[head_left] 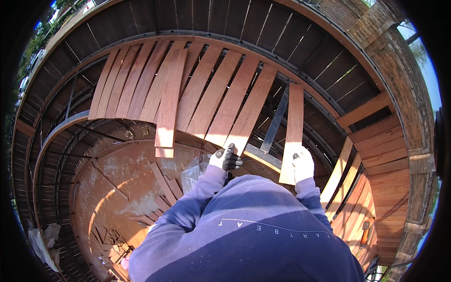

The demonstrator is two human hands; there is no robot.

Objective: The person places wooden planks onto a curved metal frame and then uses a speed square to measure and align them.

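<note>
While the lower end of a lone reddish-brown plank [294,113], right of centre in the frame, is held by the gloved right hand [304,165], its grip is closed on the plank's right edge, with part of the glove laid over the upper face. At the centre, the lower end of a neighbouring board [253,108] is touched by the left hand [224,159], also gloved; whether this grip is closed on the board or merely rested against it cannot be told. The gap between these two is crossed by a dark metal bar [275,120]. Slats [136,80] are laid side by side toward the upper left, and one loose board [169,103] is rested across them. Wood offcuts [112,246] are strewn over the floor [124,171] at lower left.
</note>
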